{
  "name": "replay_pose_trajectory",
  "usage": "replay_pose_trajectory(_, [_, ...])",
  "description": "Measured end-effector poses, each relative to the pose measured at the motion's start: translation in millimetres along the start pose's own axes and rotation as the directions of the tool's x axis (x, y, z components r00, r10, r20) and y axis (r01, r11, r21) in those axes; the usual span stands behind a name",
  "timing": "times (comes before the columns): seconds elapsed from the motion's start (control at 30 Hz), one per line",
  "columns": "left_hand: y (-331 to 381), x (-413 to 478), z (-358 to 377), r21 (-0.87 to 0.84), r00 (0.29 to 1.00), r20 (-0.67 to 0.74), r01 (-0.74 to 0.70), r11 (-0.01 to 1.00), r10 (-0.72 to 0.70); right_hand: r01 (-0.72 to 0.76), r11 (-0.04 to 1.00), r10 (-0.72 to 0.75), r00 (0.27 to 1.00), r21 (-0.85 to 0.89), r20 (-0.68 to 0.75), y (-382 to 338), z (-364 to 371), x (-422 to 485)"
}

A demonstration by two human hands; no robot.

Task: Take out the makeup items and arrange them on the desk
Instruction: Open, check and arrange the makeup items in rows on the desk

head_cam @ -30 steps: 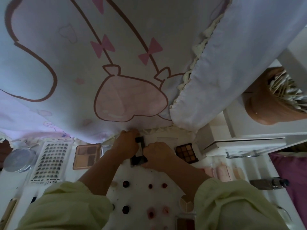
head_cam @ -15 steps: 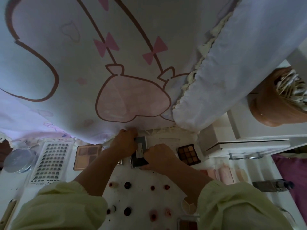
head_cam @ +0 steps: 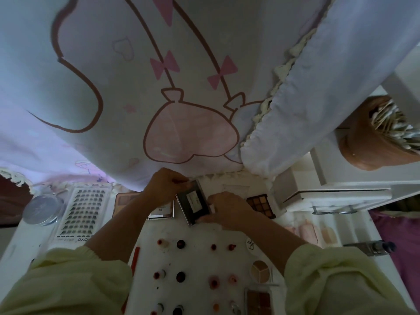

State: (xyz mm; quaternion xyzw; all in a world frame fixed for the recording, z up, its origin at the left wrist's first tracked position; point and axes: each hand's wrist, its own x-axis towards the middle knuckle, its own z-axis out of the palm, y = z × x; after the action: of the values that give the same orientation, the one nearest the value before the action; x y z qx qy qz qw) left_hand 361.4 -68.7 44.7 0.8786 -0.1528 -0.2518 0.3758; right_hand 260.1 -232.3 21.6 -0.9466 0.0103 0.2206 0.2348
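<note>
Both hands meet on one item at the far middle of the white desk (head_cam: 197, 258). The item is a dark flat case (head_cam: 193, 202) with a pale label on its face, turned askew so that its long axis runs from 11 o'clock to 5 o'clock. The left hand (head_cam: 164, 187) has its fingers curled over the case's corner at 11 o'clock. The right hand (head_cam: 228, 209) has its fingers curled against the edge at 3 o'clock and down toward the lower corner. Whether the case rests on the desk or is lifted clear cannot be told. Just beside the case at 9 o'clock, partly under the left wrist, lies a small silver-edged box (head_cam: 161, 212). Further along the same line lie a peach palette (head_cam: 122, 200), a tray of false lashes (head_cam: 83, 212) and a round silver tin (head_cam: 41, 211). At 3 o'clock from the case, just past the right hand, lies an open brown eyeshadow palette (head_cam: 261, 204). At 6 o'clock, nearer the person, lipsticks (head_cam: 180, 244) stand upright in rows, with a round compact (head_cam: 260, 271) at 4 o'clock. A dark tube (head_cam: 369, 247) lies well apart at 4 o'clock. A printed curtain (head_cam: 191, 135) hangs at 12 o'clock. Pale yellow sleeves (head_cam: 72, 283) cover both forearms.
</note>
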Motion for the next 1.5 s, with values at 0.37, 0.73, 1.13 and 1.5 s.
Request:
replay_pose_trajectory(0.37, [42.3, -90.9, -30.0, -0.691, 0.987, -0.145, -0.150, 0.707, 0.068, 0.233, 0.784, -0.019, 0.935, 0.575, -0.353, -36.3, -66.3, -78.8])
replay_pose_trajectory(0.73, [66.2, -166.4, 16.1, -0.958, 0.996, -0.015, 0.010, 0.285, -0.084, 0.275, 0.961, -0.197, 0.680, -0.003, -0.706, -65.9, -41.2, -137.5])
replay_pose_trajectory(1.13, [49.0, -186.3, 5.2, -0.946, 0.999, 0.004, -0.008, 0.325, 0.036, 0.332, 0.929, -0.221, 0.855, 0.166, -0.470, -84.3, -61.8, -162.1])
replay_pose_trajectory(1.5, [42.9, -190.4, -4.5, -0.884, 0.982, 0.000, -0.088, 0.458, 0.189, 0.322, 0.935, -0.256, 0.905, 0.152, -0.339, -103.3, -73.6, -157.2])
